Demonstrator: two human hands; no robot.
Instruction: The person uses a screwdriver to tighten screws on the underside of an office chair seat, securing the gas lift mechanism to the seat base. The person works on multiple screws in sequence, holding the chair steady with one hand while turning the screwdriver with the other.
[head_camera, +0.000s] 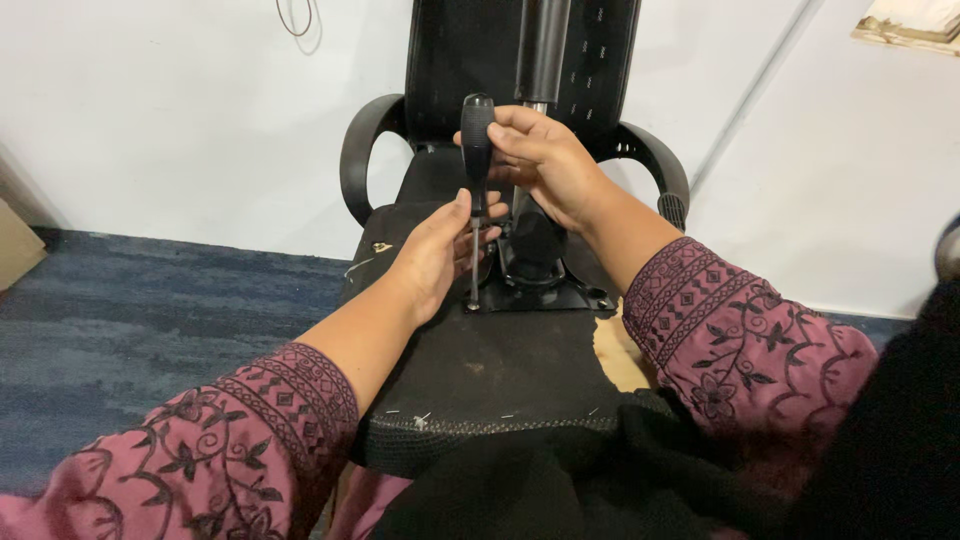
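Against the white wall (150, 110), an upturned office chair (480, 380) is being worked: a black-handled screwdriver (476, 150) is gripped by the right hand (545, 160) and steadied by the left hand (440, 250), its tip at a base-plate screw (471, 307), not yet out.

Landmark: upturned chair seat (500, 370), lying on the floor (150, 300).
Screwdriver (476, 190): upright on the seat, left of the mounting plate (545, 290).
Gas cylinder (541, 50): behind, above the plate.
Hands: left hand (440, 250) on the shaft, right hand (540, 160) on the handle.

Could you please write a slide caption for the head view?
Both hands, left and right, hold a screwdriver upright on an overturned chair's base plate.
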